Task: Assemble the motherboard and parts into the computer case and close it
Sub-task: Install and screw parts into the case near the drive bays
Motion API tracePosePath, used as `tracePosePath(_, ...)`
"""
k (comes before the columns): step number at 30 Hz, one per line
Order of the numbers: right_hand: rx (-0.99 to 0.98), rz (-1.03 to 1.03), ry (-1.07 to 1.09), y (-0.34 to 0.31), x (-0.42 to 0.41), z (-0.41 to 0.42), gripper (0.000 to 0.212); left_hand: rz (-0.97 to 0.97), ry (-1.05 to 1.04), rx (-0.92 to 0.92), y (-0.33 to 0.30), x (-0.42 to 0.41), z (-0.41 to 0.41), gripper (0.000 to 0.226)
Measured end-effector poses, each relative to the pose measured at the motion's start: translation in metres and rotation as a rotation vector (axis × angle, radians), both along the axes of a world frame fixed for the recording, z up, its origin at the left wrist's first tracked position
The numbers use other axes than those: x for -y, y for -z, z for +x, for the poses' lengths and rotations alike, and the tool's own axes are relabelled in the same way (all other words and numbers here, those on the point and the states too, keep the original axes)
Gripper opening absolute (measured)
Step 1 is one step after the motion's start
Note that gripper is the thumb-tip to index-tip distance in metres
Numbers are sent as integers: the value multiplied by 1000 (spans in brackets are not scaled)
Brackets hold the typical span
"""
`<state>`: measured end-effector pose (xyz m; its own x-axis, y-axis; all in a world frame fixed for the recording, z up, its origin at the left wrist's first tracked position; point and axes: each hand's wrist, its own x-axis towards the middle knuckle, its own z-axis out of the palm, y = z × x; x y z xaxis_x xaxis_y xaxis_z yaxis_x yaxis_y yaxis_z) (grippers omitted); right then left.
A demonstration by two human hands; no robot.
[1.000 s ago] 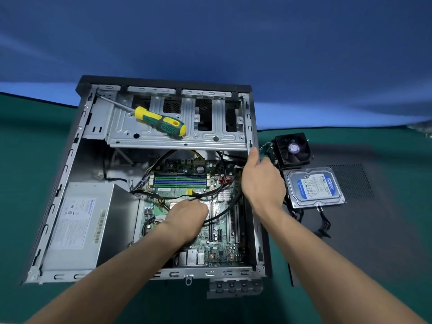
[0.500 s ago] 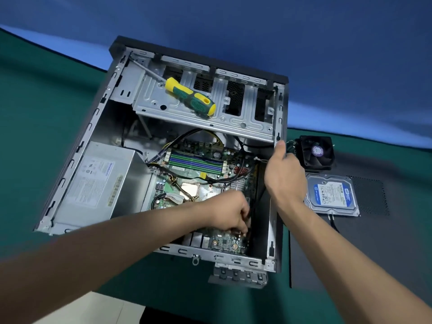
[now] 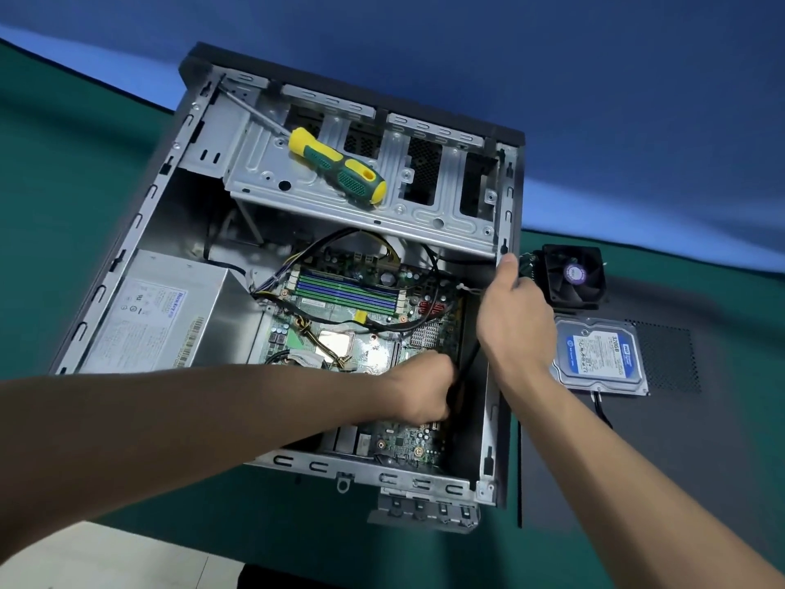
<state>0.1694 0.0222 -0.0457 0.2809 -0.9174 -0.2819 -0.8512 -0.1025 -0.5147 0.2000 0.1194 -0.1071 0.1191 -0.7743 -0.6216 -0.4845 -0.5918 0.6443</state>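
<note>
The open computer case [image 3: 140, 231] lies on its side on the green table. Inside it sits the green motherboard [image 3: 352, 291], crossed by black cables. My left hand [image 3: 420, 388] reaches over the board's right part with curled fingers and grips a black cable near the case's right wall. My right hand [image 3: 509, 316] holds the case's right wall [image 3: 490, 414], thumb up by the drive cage corner. The fingertips of both hands are hidden.
A yellow and green screwdriver [image 3: 337, 172] lies on the drive cage [image 3: 424, 214]. The power supply [image 3: 161, 320] fills the case's left side. Right of the case lie a black cooler fan [image 3: 573, 276], a hard drive [image 3: 601, 354] and the dark side panel [image 3: 701, 418].
My left hand moved from the board's middle to its right edge and took hold of a black cable. My head shifted left, so the case looks tilted. The right hand stayed on the wall.
</note>
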Motion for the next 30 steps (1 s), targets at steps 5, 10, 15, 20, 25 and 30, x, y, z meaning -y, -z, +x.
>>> tracePosePath(5, -8, -4, 2, -1, -1, 1, 58, -23, 7, 21, 6, 0, -1, 23)
tracePosePath(10, -5, 2, -3, -3, -1, 1, 56, -29, -3, 43, 9, -1, -6, 14)
tracePosePath(15, -10, -7, -11, -4, -2, 1, 59, -36, -53, 15, 11, -2, -6, 24)
tracePosePath(20, -11, -4, -14, -4, -2, 1, 62, 1, 1, 30, 12, -1, -11, 9)
tracePosePath(25, -2, 1, -17, -6, -3, 1, 62, -2, 23, 44, 8, -1, -9, 10)
tracePosePath(30, 1, -1, -12, -6, -3, 0, 59, -20, 7, 33, 5, 1, -4, 11)
